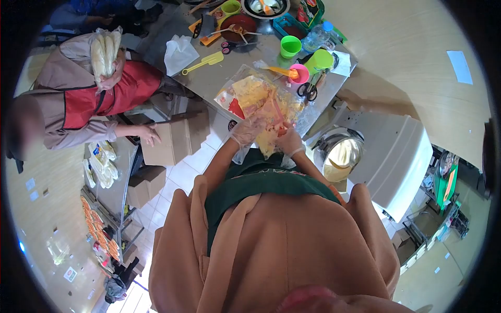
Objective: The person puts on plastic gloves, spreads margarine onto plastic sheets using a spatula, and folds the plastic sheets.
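My left hand point(247, 131), in a clear plastic glove, has its fingers bent at the lower edge of a pinkish, slice-like food point(272, 111). My right hand point(290, 141), also gloved, is closed beside it; something small and reddish shows at its fingertips. Under both hands, a yellow layer of food point(247, 88) lies on a clear plastic sheet point(298, 99) at the edge of the metal table point(206, 78). A red patch point(236, 108) shows at the left of the yellow layer. What exactly each hand grips is too small to tell.
Scissors point(308, 92), a pink cup point(298, 74), a green cup point(290, 47) and a yellow spatula point(204, 62) lie beyond the food. A metal pot point(342, 152) stands at right. At left, a person in a red apron point(125, 88) holds packaged bread-like sticks point(105, 55) near cardboard boxes point(169, 138).
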A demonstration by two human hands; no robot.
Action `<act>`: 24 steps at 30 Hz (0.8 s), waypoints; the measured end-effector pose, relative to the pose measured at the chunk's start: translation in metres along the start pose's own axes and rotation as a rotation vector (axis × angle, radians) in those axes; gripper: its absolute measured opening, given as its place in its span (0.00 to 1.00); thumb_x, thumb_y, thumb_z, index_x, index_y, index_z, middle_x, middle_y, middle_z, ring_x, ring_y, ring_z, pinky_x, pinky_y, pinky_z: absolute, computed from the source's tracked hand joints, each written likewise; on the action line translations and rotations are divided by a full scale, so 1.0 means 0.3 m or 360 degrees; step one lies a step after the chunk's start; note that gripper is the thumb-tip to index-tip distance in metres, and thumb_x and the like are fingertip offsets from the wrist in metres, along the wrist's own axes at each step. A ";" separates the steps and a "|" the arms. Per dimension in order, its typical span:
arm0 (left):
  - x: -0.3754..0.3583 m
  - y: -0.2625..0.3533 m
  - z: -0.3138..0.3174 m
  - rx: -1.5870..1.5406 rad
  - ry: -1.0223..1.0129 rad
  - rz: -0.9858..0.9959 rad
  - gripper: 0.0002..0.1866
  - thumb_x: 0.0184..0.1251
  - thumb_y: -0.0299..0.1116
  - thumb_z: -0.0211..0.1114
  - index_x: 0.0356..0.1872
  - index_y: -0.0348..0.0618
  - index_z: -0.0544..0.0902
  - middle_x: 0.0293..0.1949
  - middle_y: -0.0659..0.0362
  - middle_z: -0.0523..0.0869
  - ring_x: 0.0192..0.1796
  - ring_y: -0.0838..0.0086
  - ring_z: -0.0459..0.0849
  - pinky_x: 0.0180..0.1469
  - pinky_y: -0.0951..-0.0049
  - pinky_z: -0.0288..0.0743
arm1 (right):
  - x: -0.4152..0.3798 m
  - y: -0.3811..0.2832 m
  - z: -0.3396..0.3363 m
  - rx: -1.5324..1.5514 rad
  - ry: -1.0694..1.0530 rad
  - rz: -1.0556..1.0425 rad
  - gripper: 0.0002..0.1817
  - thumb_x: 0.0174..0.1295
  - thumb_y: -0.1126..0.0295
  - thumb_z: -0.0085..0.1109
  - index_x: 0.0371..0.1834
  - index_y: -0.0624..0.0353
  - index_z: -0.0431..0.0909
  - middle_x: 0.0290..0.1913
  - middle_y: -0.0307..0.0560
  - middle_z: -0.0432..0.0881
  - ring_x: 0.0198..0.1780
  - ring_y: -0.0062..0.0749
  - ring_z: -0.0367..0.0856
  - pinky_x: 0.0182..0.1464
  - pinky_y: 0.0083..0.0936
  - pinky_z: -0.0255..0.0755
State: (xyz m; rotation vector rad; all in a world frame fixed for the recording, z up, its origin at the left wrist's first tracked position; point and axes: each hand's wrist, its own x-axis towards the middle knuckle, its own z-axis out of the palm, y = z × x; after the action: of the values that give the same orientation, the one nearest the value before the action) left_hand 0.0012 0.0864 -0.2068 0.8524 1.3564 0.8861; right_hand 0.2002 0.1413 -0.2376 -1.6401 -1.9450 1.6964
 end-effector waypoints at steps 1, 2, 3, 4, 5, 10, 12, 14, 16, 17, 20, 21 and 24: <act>0.018 -0.020 0.003 0.0042 -0.0045 -0.0071 0.20 0.70 0.33 0.58 0.60 0.39 0.73 0.52 0.58 0.80 0.55 0.75 0.76 0.59 0.72 0.70 | 0.017 0.053 0.031 -0.0004 0.0034 -0.0035 0.28 0.49 0.69 0.68 0.54 0.68 0.72 0.34 0.46 0.86 0.39 0.27 0.85 0.41 0.21 0.76; 0.044 -0.045 -0.003 0.0040 -0.0011 -0.0037 0.20 0.70 0.34 0.58 0.59 0.39 0.73 0.52 0.58 0.80 0.55 0.74 0.77 0.59 0.72 0.70 | 0.047 0.129 0.052 -0.0283 0.0084 -0.0183 0.26 0.49 0.72 0.67 0.52 0.68 0.73 0.34 0.46 0.86 0.37 0.26 0.85 0.40 0.20 0.76; 0.073 -0.074 -0.015 0.0036 0.0024 -0.0005 0.19 0.70 0.35 0.58 0.59 0.39 0.74 0.52 0.57 0.80 0.55 0.74 0.77 0.59 0.72 0.70 | 0.084 0.222 0.061 -0.0564 0.0131 -0.0328 0.24 0.49 0.74 0.66 0.51 0.68 0.74 0.34 0.46 0.86 0.36 0.26 0.85 0.40 0.19 0.76; 0.083 -0.085 -0.019 0.0029 0.0060 0.0026 0.19 0.70 0.35 0.58 0.58 0.39 0.74 0.52 0.57 0.80 0.55 0.73 0.77 0.59 0.72 0.70 | 0.089 0.231 0.049 -0.0543 0.0129 -0.0293 0.23 0.48 0.74 0.66 0.50 0.67 0.75 0.33 0.46 0.86 0.35 0.26 0.85 0.40 0.19 0.76; 0.084 -0.098 -0.017 -0.0015 0.0272 -0.0045 0.18 0.69 0.36 0.58 0.57 0.39 0.75 0.52 0.57 0.80 0.55 0.72 0.78 0.59 0.72 0.70 | 0.093 0.240 0.037 -0.0523 0.0127 -0.0257 0.21 0.48 0.75 0.65 0.48 0.66 0.76 0.33 0.46 0.86 0.35 0.26 0.85 0.39 0.19 0.76; 0.099 -0.433 -0.020 -0.1018 0.0633 -0.0570 0.18 0.68 0.42 0.56 0.54 0.44 0.77 0.48 0.59 0.82 0.53 0.70 0.79 0.55 0.71 0.71 | 0.045 0.029 -0.062 0.0091 0.0196 0.0184 0.24 0.49 0.59 0.65 0.46 0.63 0.80 0.33 0.51 0.86 0.38 0.36 0.85 0.40 0.30 0.77; 0.060 -0.429 0.036 -0.1036 0.0621 -0.1038 0.19 0.68 0.44 0.55 0.54 0.46 0.77 0.48 0.61 0.82 0.52 0.69 0.79 0.53 0.70 0.71 | 0.054 -0.021 -0.047 -0.0250 0.0370 0.0173 0.26 0.50 0.54 0.63 0.47 0.62 0.80 0.35 0.55 0.85 0.39 0.43 0.85 0.42 0.34 0.77; 0.030 -0.470 0.078 -0.0978 0.0571 -0.1031 0.18 0.67 0.44 0.56 0.50 0.44 0.78 0.44 0.60 0.83 0.48 0.69 0.80 0.47 0.71 0.73 | 0.067 -0.093 -0.050 -0.0644 0.0559 0.0214 0.27 0.51 0.51 0.61 0.47 0.60 0.80 0.36 0.59 0.85 0.41 0.51 0.84 0.43 0.38 0.76; 0.024 -0.598 0.102 -0.1098 0.0473 -0.0467 0.16 0.66 0.43 0.58 0.42 0.39 0.80 0.37 0.57 0.84 0.40 0.69 0.83 0.38 0.72 0.76 | 0.117 -0.068 -0.039 -0.0614 0.0699 0.0032 0.26 0.52 0.49 0.59 0.45 0.57 0.82 0.38 0.61 0.84 0.42 0.54 0.83 0.45 0.41 0.76; 0.014 -0.599 0.107 -0.1076 0.0534 -0.0607 0.17 0.66 0.42 0.58 0.43 0.37 0.80 0.39 0.56 0.84 0.41 0.69 0.83 0.40 0.72 0.76 | 0.145 -0.053 -0.034 -0.0602 0.0765 -0.0060 0.25 0.53 0.47 0.57 0.44 0.56 0.83 0.39 0.61 0.83 0.43 0.56 0.82 0.45 0.43 0.75; -0.027 -0.390 0.120 -0.1216 0.0593 -0.0797 0.19 0.67 0.40 0.56 0.48 0.33 0.78 0.45 0.54 0.85 0.44 0.67 0.84 0.45 0.71 0.77 | 0.224 -0.013 -0.055 -0.0574 0.0351 -0.0099 0.22 0.55 0.51 0.58 0.40 0.58 0.84 0.35 0.58 0.84 0.39 0.49 0.84 0.42 0.38 0.76; -0.023 -0.405 0.114 -0.1393 0.0525 -0.0700 0.20 0.68 0.40 0.56 0.50 0.32 0.77 0.47 0.54 0.84 0.45 0.67 0.84 0.48 0.70 0.77 | 0.267 0.023 -0.056 -0.0581 0.0207 -0.0064 0.21 0.56 0.52 0.58 0.40 0.59 0.84 0.33 0.56 0.84 0.37 0.46 0.84 0.41 0.36 0.76; -0.037 -0.353 0.092 -0.1591 0.0362 -0.0478 0.22 0.68 0.41 0.55 0.54 0.32 0.74 0.52 0.53 0.82 0.50 0.66 0.83 0.55 0.69 0.75 | 0.330 0.087 -0.063 -0.0461 -0.0066 -0.0056 0.17 0.59 0.57 0.57 0.37 0.62 0.84 0.28 0.51 0.84 0.32 0.37 0.84 0.38 0.30 0.75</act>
State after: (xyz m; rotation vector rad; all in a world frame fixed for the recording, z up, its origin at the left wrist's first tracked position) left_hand 0.0322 0.0305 -0.2965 -0.2202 0.9870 1.2580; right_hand 0.1873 0.2209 -0.3036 -1.6546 -2.3167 1.5045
